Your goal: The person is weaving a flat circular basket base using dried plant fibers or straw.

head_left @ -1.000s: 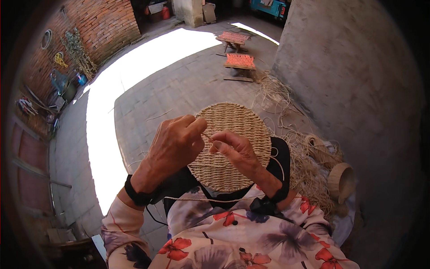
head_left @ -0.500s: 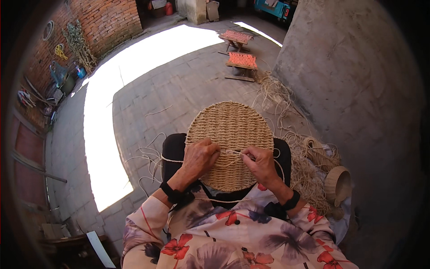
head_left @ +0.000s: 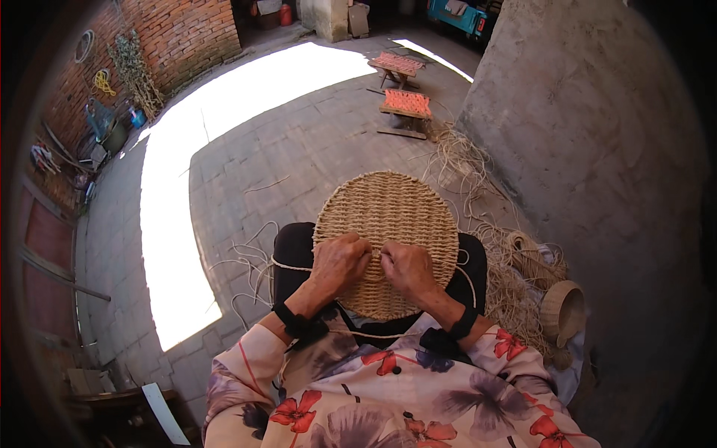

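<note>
Both hands are over the near half of the round woven mat, left hand (head_left: 342, 263) and right hand (head_left: 409, 270) drawn close together, knuckles up, fingers curled in narrow. They seem to be pinching pale cord (head_left: 293, 266), a length of which comes in from the left; the fingertips are hidden from me, so I can't make out the grip itself.

That mat (head_left: 385, 201) lies face up across the dark lap (head_left: 291, 245). I'd judge it light, springy and fairly stiff, its coarse weave rough rather than slippery and not easily broken; the rim looks the best place to take hold, one hand to each side. Being round, it has no clear long axis and points nowhere, though its ridged rows run left to right.

Beside the right knee, tangled cord (head_left: 515, 299) heaps up around a tilted woven bowl (head_left: 554, 313). Further off stand two low stools with red seats (head_left: 407, 103), by the plastered wall (head_left: 567, 134). Beyond them I see the brick wall (head_left: 172, 63) and a blue vehicle (head_left: 454, 21).
</note>
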Demonstrator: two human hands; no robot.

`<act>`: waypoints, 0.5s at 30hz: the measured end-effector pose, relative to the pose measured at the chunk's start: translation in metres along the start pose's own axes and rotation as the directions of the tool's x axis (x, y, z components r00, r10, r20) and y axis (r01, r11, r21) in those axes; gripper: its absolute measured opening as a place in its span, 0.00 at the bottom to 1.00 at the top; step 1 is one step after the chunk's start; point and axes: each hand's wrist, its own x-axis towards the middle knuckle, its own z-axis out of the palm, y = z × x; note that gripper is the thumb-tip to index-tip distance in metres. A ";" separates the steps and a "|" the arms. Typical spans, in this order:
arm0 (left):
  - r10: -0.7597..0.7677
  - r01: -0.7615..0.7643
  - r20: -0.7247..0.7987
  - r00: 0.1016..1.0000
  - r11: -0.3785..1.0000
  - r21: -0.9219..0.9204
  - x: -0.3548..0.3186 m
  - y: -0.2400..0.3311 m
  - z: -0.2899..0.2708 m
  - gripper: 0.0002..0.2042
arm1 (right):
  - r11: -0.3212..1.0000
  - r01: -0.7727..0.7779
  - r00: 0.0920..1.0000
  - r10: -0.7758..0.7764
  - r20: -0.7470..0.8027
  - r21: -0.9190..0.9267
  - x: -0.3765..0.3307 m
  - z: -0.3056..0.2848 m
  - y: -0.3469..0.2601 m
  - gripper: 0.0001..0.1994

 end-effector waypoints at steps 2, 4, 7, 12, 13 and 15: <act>0.008 -0.008 -0.002 1.000 1.000 -0.003 -0.001 0.000 -0.001 0.05 | 0.997 -0.073 0.997 0.072 0.038 0.008 -0.001 0.002 0.000 0.05; 0.018 -0.018 -0.001 1.000 1.000 0.004 0.000 0.001 -0.003 0.04 | 0.981 -0.065 0.998 0.064 0.008 0.182 -0.001 0.003 0.000 0.08; 0.033 -0.033 -0.005 0.999 0.999 -0.004 -0.001 -0.003 0.001 0.04 | 0.652 -0.636 0.746 0.383 0.544 0.413 0.006 -0.021 -0.020 0.13; 0.049 -0.049 -0.018 0.999 0.999 -0.015 0.001 0.000 0.003 0.04 | 0.193 -0.777 0.622 0.385 0.682 0.600 0.010 -0.019 -0.020 0.12; 0.048 -0.048 -0.016 0.999 0.999 -0.019 0.001 0.000 0.003 0.05 | 0.092 -0.769 0.618 0.361 0.698 0.633 0.010 -0.018 -0.020 0.10; 0.050 -0.050 -0.015 0.999 0.998 -0.023 0.001 -0.002 0.005 0.05 | 0.016 -0.735 0.638 0.357 0.683 0.678 0.006 -0.011 -0.017 0.09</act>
